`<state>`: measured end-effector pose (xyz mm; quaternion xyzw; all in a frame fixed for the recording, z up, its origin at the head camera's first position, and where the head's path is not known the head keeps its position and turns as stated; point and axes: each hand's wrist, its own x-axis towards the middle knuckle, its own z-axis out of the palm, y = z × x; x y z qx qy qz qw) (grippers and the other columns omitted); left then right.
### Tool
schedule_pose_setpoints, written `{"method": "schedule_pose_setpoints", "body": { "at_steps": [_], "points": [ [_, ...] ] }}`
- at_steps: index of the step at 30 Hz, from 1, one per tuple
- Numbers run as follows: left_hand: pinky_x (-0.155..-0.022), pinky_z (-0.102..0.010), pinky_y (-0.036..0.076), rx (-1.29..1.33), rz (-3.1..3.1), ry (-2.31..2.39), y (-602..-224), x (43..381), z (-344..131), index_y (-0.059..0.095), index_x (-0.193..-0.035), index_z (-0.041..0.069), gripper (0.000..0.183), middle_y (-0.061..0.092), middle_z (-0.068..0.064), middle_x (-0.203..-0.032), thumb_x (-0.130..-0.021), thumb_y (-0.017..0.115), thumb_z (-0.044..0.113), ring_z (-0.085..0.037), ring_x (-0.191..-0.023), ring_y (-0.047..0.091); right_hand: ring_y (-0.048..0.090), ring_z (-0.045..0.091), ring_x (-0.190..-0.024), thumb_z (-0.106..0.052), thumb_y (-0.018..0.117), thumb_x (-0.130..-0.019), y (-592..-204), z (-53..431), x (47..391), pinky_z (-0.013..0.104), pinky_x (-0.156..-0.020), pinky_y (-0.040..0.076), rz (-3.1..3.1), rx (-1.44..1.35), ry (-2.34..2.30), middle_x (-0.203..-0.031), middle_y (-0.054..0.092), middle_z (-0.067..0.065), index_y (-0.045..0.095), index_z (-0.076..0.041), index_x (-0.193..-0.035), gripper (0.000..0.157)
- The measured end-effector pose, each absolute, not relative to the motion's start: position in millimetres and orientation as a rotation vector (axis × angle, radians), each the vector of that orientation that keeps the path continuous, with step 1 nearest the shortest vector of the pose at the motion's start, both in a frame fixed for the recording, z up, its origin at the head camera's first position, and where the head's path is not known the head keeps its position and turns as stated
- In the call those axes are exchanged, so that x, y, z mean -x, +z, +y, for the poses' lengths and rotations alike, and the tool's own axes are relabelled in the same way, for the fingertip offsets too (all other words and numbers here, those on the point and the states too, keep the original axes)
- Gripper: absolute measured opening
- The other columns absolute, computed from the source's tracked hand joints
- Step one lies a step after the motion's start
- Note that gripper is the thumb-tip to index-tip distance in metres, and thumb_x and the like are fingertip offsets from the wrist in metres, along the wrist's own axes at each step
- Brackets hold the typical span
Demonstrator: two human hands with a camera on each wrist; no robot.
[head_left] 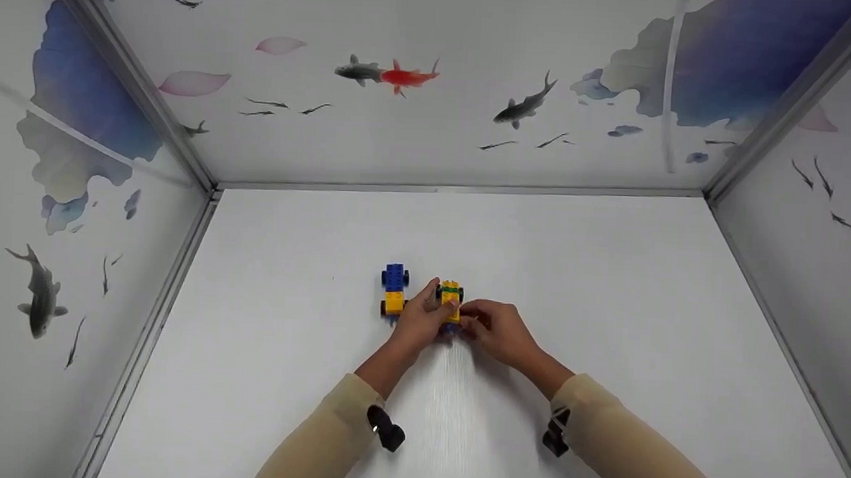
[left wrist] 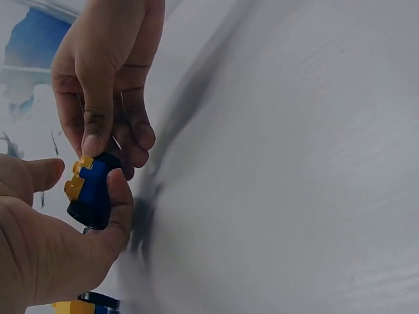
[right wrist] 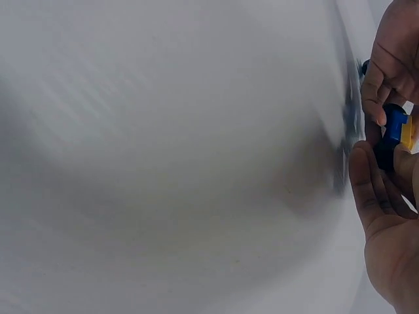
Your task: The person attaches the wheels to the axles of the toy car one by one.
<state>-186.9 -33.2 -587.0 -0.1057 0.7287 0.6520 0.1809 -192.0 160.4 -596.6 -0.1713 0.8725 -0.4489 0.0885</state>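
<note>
My left hand [head_left: 416, 323] grips a small toy car [head_left: 450, 295] built of yellow, green and blue bricks with black wheels. Its thumb lies over the car's yellow part. From the right, the fingers of my right hand [head_left: 502, 333] pinch the near end of the same car, around a black wheel [right wrist: 385, 156]. In the left wrist view the car's blue underside brick [left wrist: 97, 183] shows between both hands. A second toy car [head_left: 393, 279], blue at the far end and yellow nearer, stands just left of my left hand, which partly hides it.
The white tabletop [head_left: 288, 262] spreads around the hands. Printed panels with fish and petals enclose it at the back [head_left: 444, 146], left [head_left: 82, 217] and right [head_left: 792, 233], with metal trim along their lower edges.
</note>
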Motion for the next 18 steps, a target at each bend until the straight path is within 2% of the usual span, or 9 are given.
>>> {"method": "schedule_pose_setpoints", "body": {
  "at_steps": [3, 8, 11, 14, 18],
  "points": [
    [-0.101, -0.037, 0.065, 0.256, 2.096, 1.817, -583, 182, -35, 0.032, -0.176, 0.025, 0.073, 0.05, -0.019, -0.17, -0.113, 0.066, 0.037, -0.031, -0.145, 0.059, 0.077, 0.015, -0.096, -0.007, 0.069, -0.109, -596, 159, 193, 0.029, -0.084, 0.065, 2.616, 0.546, -1.332, -0.12, 0.083, 0.011, 0.079, -0.005, -0.129, 0.022],
    [-0.094, -0.037, 0.067, 0.203, 2.137, 1.778, -580, 175, -39, 0.03, -0.177, 0.022, 0.075, 0.046, -0.017, -0.173, -0.112, 0.067, 0.034, -0.031, -0.137, 0.063, 0.075, 0.015, -0.094, -0.007, 0.071, -0.108, -597, 159, 194, 0.03, -0.085, 0.064, 2.661, 0.555, -1.306, -0.119, 0.083, 0.01, 0.079, -0.005, -0.127, 0.022],
    [-0.088, -0.036, 0.069, 0.208, 2.141, 1.782, -581, 173, -41, 0.03, -0.177, 0.021, 0.074, 0.045, -0.02, -0.172, -0.113, 0.066, 0.028, -0.031, -0.116, 0.072, 0.074, 0.016, -0.095, -0.008, 0.071, -0.108, -599, 159, 195, 0.034, -0.086, 0.065, 2.668, 0.52, -1.29, -0.118, 0.082, 0.011, 0.079, -0.005, -0.127, 0.021],
    [-0.083, -0.033, 0.068, 0.23, 2.127, 1.795, -581, 170, -42, 0.032, -0.176, 0.022, 0.073, 0.045, -0.021, -0.172, -0.112, 0.066, 0.025, -0.027, -0.096, 0.075, 0.075, 0.019, -0.099, -0.008, 0.071, -0.108, -601, 159, 196, 0.04, -0.09, 0.066, 2.67, 0.489, -1.279, -0.119, 0.082, 0.012, 0.078, -0.004, -0.128, 0.022],
    [-0.078, -0.032, 0.067, 0.23, 2.09, 1.816, -581, 167, -43, 0.032, -0.176, 0.023, 0.074, 0.047, -0.019, -0.17, -0.111, 0.067, 0.022, -0.023, -0.085, 0.074, 0.076, 0.023, -0.104, -0.007, 0.073, -0.106, -601, 158, 195, 0.046, -0.094, 0.066, 2.673, 0.47, -1.277, -0.121, 0.081, 0.012, 0.078, -0.004, -0.129, 0.023]
  ]
}}
